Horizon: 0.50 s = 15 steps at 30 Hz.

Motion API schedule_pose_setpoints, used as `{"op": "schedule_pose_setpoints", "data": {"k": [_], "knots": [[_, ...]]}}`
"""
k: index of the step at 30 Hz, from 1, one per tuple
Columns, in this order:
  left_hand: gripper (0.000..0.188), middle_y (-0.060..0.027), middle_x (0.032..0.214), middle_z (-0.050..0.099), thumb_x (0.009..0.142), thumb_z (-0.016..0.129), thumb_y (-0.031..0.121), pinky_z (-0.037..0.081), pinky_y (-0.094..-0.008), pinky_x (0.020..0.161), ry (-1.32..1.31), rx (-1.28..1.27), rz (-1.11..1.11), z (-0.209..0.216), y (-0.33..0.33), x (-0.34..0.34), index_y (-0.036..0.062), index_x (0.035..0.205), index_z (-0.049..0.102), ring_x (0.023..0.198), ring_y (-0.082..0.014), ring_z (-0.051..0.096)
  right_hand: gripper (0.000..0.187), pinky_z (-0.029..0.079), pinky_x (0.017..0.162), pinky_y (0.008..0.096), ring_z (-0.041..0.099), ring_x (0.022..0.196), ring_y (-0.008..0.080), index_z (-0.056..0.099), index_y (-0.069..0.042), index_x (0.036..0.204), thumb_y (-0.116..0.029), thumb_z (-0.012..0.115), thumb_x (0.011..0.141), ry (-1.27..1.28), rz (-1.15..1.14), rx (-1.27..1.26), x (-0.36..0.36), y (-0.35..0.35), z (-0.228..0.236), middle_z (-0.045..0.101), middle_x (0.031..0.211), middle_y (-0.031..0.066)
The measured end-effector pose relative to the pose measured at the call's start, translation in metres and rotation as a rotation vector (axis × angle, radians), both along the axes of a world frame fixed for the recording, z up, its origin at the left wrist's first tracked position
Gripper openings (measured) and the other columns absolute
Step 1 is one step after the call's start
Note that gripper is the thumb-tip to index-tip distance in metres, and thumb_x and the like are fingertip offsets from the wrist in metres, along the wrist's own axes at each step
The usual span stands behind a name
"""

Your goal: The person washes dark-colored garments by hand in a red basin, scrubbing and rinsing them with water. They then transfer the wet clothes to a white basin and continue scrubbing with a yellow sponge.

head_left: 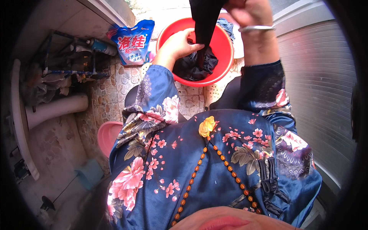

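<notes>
A red basin stands on the floor in front of me, with a dark wet-looking garment bunched in its bottom. A length of black cloth stretches up from the basin to the top edge. High at the right, my right hand grips this cloth; it is slightly blurred and its fingertips are cut off. Over the basin's left side, my left hand is at the cloth's narrow lower part, its thumb lying across it. The other left fingers are partly hidden behind the cloth.
A blue and white detergent bag stands left of the basin. Dark blue cloth lies in a pale container behind it. A pink basin is by my left side, near a rack. A ribbed panel borders the right.
</notes>
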<state>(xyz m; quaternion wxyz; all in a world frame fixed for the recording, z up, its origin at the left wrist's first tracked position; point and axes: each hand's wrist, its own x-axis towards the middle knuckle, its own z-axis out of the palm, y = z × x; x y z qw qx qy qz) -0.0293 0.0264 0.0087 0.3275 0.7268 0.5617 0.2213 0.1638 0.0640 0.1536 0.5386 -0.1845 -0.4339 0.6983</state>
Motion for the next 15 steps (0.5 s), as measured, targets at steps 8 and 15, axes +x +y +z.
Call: {"op": "schedule_pose_setpoints", "data": {"k": [8, 15], "knots": [[0.052, -0.0179, 0.097, 0.069, 0.072, 0.080, 0.042, 0.052, -0.0375, 0.082, -0.150, 0.038, -0.027, 0.017, 0.001, 0.014, 0.0080, 0.109, 0.066, 0.094, -0.0318, 0.067, 0.018, 0.053, 0.078, 0.0399, 0.064, 0.085, 0.0281, 0.062, 0.004, 0.099, -0.003, 0.052, 0.086, 0.089, 0.039, 0.238, -0.017, 0.005, 0.070, 0.067, 0.095, 0.0164], [0.066, -0.0108, 0.115, 0.060, 0.071, 0.081, 0.019, 0.047, -0.0346, 0.093, -0.443, 0.109, -0.053, 0.006, 0.009, -0.019, 0.0005, 0.126, 0.049, 0.108, -0.0229, 0.058, 0.018, 0.050, 0.064, 0.0277, 0.060, 0.071, 0.0149, 0.066, 0.000, 0.089, -0.002, 0.066, 0.071, -0.208, -0.076, -0.026, -0.024, 0.014, -0.098, 0.062, 0.078, 0.0044]]}}
